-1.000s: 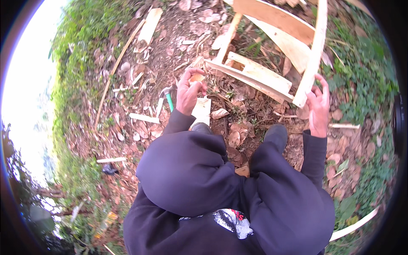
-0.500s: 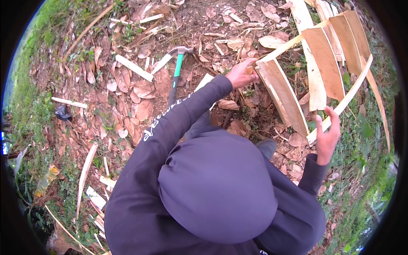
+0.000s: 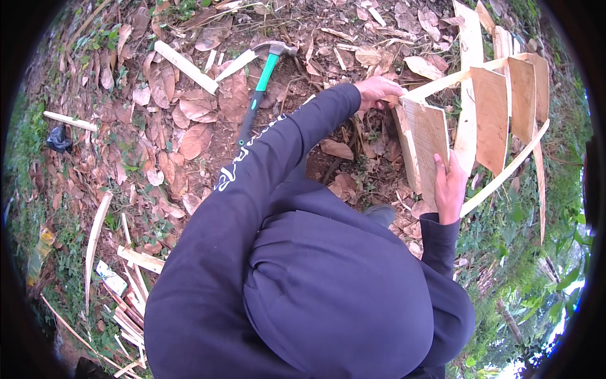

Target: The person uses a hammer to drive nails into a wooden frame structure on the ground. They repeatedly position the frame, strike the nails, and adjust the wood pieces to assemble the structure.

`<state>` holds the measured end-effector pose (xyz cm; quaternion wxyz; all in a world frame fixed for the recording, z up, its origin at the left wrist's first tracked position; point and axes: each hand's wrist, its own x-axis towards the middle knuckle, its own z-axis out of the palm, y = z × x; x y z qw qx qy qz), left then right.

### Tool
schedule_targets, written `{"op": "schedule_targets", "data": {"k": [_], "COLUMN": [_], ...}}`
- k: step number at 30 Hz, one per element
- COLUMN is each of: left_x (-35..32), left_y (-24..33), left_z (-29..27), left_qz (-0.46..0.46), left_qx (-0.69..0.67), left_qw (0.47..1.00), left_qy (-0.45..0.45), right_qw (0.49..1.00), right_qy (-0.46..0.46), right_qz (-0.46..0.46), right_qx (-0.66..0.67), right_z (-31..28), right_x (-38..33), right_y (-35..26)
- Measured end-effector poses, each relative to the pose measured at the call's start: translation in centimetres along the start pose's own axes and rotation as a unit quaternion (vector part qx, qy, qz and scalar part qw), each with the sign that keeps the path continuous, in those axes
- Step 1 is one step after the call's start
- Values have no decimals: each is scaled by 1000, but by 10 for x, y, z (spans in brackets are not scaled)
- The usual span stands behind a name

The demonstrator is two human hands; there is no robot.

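Several upright wooden boards are joined by long pale slats into a slatted frame. My left hand (image 3: 377,91) is closed at the top corner of the nearest wooden board (image 3: 428,129), where a pale wooden slat (image 3: 445,83) meets it. Its fingertips are partly hidden there. Lower down, my right hand (image 3: 451,192) grips the right edge of that same board, thumb on the near face and the other fingers largely behind it. Against the board's left side stands a narrower plank (image 3: 406,148). Farther right, a second board (image 3: 489,120) and a third (image 3: 522,100) stand in a row.
A hammer (image 3: 266,72) with a green and black handle lies on the leaf-covered ground, left of my left hand. Loose wood strips (image 3: 185,67) are scattered beyond my left arm. More offcuts (image 3: 129,316) pile up at the lower left, near a dark crumpled bag (image 3: 59,139).
My right hand, open and off the wood before, has closed on the nearest board's edge. That board now stands at a different angle. My left hand stays at its top corner.
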<state>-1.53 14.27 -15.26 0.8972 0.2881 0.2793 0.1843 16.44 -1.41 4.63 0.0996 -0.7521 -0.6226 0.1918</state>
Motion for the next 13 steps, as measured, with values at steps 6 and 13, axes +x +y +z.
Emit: {"op": "schedule_targets", "data": {"k": [6, 13], "left_x": [-4, -2], "left_y": [2, 5], "left_z": [1, 12], "left_qz": [0, -8], "left_qx": [28, 34], "left_qw": [1000, 999], "left_qy": [7, 26], "right_qw": [995, 999], "right_qy": [-55, -27], "right_qz": [27, 25], "right_qx": [-75, -37], "right_z": [-9, -4], "right_x": [4, 7], "right_y": [-3, 2]}}
